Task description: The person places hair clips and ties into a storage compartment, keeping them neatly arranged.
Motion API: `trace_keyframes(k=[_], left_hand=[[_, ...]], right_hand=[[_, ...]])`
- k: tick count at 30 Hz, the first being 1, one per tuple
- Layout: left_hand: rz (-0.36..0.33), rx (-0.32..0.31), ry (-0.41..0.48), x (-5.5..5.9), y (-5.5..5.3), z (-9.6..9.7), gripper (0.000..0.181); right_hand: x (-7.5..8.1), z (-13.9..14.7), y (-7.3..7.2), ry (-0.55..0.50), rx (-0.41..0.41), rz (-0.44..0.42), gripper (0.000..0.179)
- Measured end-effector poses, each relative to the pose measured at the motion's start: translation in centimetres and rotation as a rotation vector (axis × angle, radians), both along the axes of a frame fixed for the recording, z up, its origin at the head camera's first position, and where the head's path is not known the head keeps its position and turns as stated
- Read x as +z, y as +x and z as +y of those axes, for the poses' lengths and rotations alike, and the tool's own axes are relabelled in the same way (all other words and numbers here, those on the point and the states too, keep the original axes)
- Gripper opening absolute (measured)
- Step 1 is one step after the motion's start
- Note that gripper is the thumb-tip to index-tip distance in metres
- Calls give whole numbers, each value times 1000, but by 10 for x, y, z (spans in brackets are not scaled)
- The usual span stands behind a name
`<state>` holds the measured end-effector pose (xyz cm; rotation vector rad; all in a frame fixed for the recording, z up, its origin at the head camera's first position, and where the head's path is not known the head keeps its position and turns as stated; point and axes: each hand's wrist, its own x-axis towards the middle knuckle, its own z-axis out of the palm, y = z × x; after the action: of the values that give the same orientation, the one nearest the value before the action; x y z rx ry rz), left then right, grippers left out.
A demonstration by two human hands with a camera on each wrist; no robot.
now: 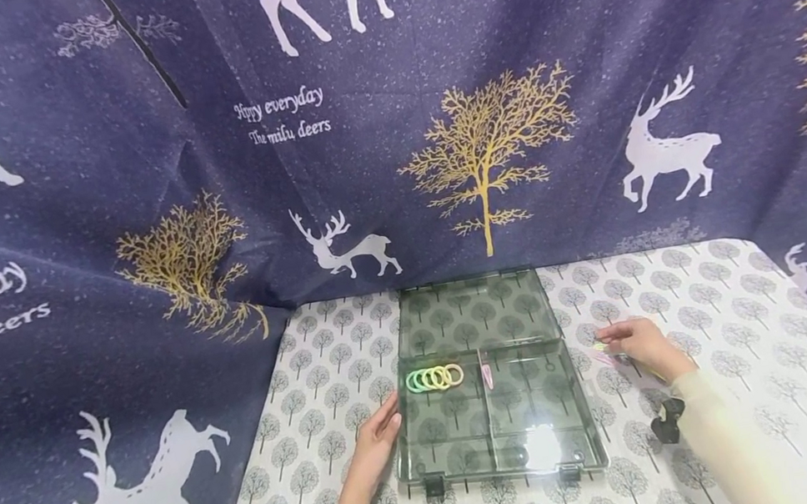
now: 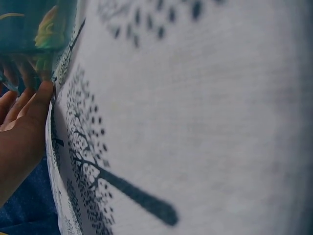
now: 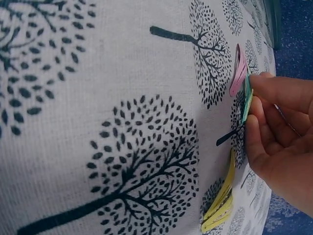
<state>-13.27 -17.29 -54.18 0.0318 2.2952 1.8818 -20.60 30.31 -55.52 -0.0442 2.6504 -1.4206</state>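
Observation:
A transparent grey-green plastic box (image 1: 499, 412) lies on the table with its lid folded back. Against its left wall, my left hand (image 1: 378, 444) rests with fairly straight fingertips. My right hand (image 1: 642, 344), off to the box's right, pinches a green hair clip (image 3: 247, 100) between thumb and fingers, close over the tablecloth. Beside those fingertips lies a pink hair clip (image 3: 238, 71). A yellow hair clip (image 3: 220, 205) is on the cloth nearer the wrist. Inside the box, several green-to-yellow rings (image 1: 434, 378) sit in a row at upper left, and another pink hair clip (image 1: 487, 375) lies just right of the divider.
The lid (image 1: 474, 310) lies flat behind the box, its two latches (image 1: 435, 485) at the front edge. A white tablecloth (image 1: 315, 397) with grey trees covers the table. Dark blue curtain (image 1: 362, 164) with deer and trees hangs behind and to the left.

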Motion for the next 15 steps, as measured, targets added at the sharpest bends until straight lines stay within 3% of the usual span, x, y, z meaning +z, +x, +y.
trace_keyframes(k=[8, 15], left_hand=[[-5, 31, -19, -29, -8, -5, 47], [6, 29, -22, -34, -9, -6, 47]], right_hand=[[1, 1, -2, 9, -12, -5, 28], [3, 1, -3, 46, -55, 21, 27]])
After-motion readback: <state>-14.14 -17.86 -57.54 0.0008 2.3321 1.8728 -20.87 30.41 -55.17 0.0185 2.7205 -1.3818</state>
